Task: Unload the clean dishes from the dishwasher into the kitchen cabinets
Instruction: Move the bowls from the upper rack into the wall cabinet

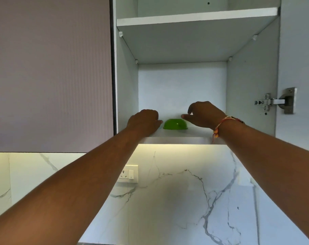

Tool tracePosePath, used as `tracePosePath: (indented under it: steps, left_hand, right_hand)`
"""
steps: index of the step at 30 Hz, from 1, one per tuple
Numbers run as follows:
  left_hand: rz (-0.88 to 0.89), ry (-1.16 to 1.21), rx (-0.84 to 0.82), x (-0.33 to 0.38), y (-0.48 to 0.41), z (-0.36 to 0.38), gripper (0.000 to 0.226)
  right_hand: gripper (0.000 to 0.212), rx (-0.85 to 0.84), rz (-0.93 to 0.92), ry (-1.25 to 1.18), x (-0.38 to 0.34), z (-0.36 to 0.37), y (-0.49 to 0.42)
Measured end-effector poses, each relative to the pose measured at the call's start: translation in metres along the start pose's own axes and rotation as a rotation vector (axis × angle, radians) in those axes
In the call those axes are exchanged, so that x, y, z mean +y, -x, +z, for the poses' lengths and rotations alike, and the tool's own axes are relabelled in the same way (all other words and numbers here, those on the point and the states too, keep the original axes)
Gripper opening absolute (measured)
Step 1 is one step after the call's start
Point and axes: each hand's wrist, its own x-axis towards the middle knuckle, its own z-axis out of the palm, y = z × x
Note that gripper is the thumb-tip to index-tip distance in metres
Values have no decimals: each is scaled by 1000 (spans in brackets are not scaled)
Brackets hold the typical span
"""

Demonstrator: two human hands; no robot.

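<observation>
Upturned green bowl (175, 124) on the lowest cabinet shelf (194, 133), between loose-fingered, empty right hand (204, 114) and left hand (144, 120), its grip hidden.

Head camera looks up, seemingly close, into the open cabinet (182, 82)

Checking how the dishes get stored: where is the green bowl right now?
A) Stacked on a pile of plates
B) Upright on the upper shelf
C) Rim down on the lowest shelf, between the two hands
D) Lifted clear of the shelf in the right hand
C: the green bowl sits dome-up on the cabinet's bottom shelf, with the left hand on one side and the right hand on the other.
</observation>
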Motion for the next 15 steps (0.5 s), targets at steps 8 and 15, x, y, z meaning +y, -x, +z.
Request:
tracePosePath:
  steps: [8,15]
  left_hand:
    - [220,107,239,29,90,-22,38]
    - [357,156,69,72,203,-2,40]
  right_hand:
    - [53,389,60,46,-22,-8,126]
    - [52,247,212,65,-34,5,273]
